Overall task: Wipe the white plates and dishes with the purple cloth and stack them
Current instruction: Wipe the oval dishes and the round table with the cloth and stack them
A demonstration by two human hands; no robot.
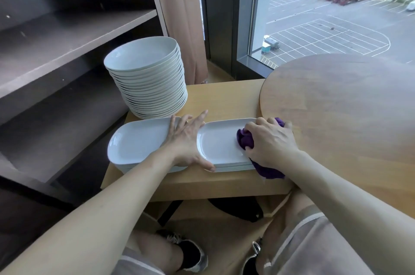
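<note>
The right grip [271, 142] clenches the purple cloth [244, 140] on the oblong dish [215, 144]; the left grip [186, 140], fingers flat, presses its edge; stacked plates [152, 86] beyond.

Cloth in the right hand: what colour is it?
Purple; the cloth shows best in the head view.

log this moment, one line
step: wipe | right hand: grips cloth on right dish | left hand: flat at its edge | plate stack: behind
</note>
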